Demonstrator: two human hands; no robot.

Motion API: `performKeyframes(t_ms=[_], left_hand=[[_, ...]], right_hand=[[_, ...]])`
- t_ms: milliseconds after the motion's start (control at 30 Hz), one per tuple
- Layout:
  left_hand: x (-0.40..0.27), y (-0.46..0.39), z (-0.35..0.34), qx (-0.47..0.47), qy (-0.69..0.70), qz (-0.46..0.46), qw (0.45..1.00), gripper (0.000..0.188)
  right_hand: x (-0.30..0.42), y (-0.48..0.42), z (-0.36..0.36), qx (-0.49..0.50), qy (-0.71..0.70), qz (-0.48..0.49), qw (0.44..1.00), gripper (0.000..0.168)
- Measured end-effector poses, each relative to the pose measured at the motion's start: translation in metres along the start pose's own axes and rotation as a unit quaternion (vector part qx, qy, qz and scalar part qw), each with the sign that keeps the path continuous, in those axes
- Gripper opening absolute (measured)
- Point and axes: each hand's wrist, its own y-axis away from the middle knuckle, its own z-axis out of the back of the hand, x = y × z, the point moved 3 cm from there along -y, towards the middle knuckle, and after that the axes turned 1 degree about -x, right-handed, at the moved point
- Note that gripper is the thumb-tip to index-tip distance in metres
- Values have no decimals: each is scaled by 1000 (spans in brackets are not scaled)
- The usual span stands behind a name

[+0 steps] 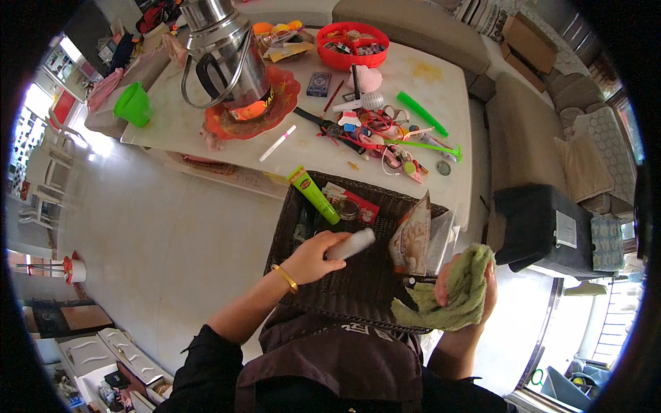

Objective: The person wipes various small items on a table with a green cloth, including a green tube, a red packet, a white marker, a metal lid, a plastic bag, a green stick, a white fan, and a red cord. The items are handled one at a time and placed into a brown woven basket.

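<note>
A dark woven basket [356, 297] rests against the near edge of the table. My left hand [312, 258], with a gold bracelet at the wrist, grips a whitish, blurred cylindrical item [352, 245] over the basket. My right hand [488, 297] holds a green cloth [462, 294] at the basket's right side. Inside the basket, a lime-green tube [314, 195] leans at the back left beside a red and white packet [361, 202] and a small round clear container [347, 209]. A printed plastic pouch [413, 240] stands at the right.
The white table [242, 165] bears a steel pot [227, 62] on a red scalloped tray [281, 111], a red divided box [352, 61], a card pack [319, 83], a green tube toy [422, 113] and tangled small items. A green cup [132, 105] stands at its left edge. Sofas surround the far sides.
</note>
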Motion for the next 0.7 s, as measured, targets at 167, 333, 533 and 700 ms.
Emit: performKeyframes(t_ms=[167, 333, 533, 700], left_hand=[[8, 11, -46, 155, -120, 1, 981, 55], [17, 20, -73, 191, -206, 17, 960, 55], [22, 26, -70, 208, -226, 4, 952, 49], [19, 5, -45, 89, -145, -62, 983, 42]], right_hand=[[1, -5, -1, 24, 23, 3, 999, 43], [-1, -6, 8, 53, -38, -13, 998, 43], [-2, -13, 7, 22, -74, -31, 997, 43], [-3, -14, 0, -28, -119, -66, 990, 46]])
